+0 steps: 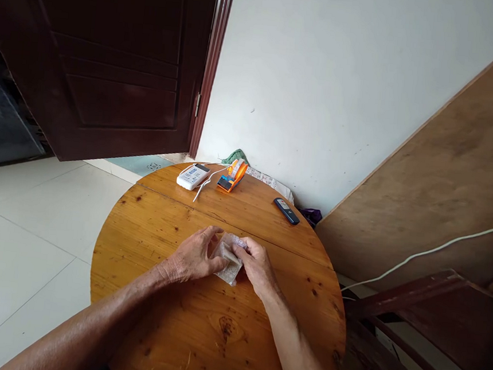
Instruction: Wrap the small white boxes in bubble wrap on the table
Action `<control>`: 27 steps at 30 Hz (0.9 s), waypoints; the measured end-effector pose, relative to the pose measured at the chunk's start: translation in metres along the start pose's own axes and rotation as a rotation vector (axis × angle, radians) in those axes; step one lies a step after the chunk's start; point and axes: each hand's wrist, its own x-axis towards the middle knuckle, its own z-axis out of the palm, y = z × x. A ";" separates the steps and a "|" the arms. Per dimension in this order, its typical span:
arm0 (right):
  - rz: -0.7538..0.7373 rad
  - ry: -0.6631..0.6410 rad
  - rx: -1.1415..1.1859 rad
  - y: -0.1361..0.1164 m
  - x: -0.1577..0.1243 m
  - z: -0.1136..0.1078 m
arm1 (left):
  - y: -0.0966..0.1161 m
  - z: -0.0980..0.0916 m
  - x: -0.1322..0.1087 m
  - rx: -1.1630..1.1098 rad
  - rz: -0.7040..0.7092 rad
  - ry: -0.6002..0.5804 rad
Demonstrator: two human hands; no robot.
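Working through the head cam, I've got a crinkly clear plastic packet (230, 273) over the table (148, 222), on my side of the orange tape dispenser (240, 177), with my right hand's (260, 262) fingers pinching its right side and my left hand (197, 253) gripping the opposite side, thumb laid on top, other fingers curled. A chunky white gadget (192, 177) sits just left of the dispenser, and a slim dark handheld device (286, 211) lies off to its right, a bit closer to me.
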 end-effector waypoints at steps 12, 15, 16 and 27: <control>-0.079 0.014 0.000 -0.011 -0.010 -0.003 | -0.005 0.009 0.003 -0.210 -0.055 -0.104; -0.068 0.000 0.027 -0.014 -0.011 -0.003 | -0.007 0.012 0.004 -0.321 -0.064 -0.109; -0.054 -0.014 0.044 -0.014 -0.011 -0.003 | -0.008 0.013 0.005 -0.355 -0.064 -0.108; -0.041 0.095 0.201 -0.010 -0.008 0.009 | -0.009 0.015 0.003 -0.458 -0.047 -0.137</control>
